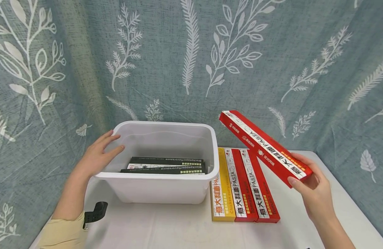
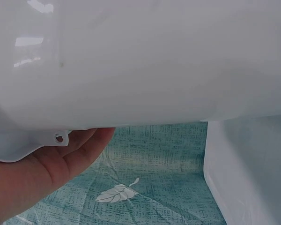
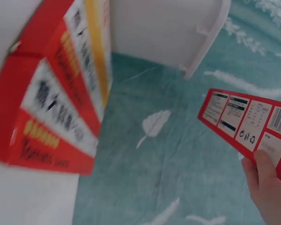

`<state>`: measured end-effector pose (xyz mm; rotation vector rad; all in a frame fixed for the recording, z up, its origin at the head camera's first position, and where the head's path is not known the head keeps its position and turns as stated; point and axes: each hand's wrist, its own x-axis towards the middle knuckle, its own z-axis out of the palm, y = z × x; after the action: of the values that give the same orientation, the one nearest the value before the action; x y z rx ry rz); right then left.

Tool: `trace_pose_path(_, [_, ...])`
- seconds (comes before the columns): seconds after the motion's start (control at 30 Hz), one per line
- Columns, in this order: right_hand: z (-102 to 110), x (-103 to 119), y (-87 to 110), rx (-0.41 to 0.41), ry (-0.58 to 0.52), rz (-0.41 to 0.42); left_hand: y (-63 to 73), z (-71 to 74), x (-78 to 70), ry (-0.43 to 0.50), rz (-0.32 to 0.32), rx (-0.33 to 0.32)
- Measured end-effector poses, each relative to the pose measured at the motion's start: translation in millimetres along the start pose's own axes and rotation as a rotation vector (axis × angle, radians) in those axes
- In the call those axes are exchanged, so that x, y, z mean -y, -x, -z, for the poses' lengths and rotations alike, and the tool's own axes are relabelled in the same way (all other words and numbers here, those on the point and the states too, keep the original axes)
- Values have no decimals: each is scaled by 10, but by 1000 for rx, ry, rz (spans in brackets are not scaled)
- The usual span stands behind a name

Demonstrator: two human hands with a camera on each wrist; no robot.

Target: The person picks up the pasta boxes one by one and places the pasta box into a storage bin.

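A red pasta box is tilted in the air at the right, its far end raised toward the bin. My right hand grips its near end, thumb on one side; the right wrist view shows the box's printed label face. At the left end of the white plastic bin, my left hand rests by the rim with its fingers extended and spread. Inside the bin lie black pasta boxes marked black pepper flavor sauce. In the left wrist view the bin wall hides part of that hand.
To the right of the bin, a yellow pasta box and two red tomato sauce boxes lie side by side on the white table. A green leaf-patterned cloth hangs behind and around the table.
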<state>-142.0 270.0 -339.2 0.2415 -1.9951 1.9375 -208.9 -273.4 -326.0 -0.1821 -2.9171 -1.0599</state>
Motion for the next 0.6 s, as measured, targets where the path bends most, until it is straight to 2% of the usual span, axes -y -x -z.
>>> trace_pose_path(0.37, [-430,112,-132,119,-94,76,-2,15,12,-2,0,1])
trace_pose_path(0.6, [-728,153,-265,215,-93,38,-6,2,-1,-3,-2,-15])
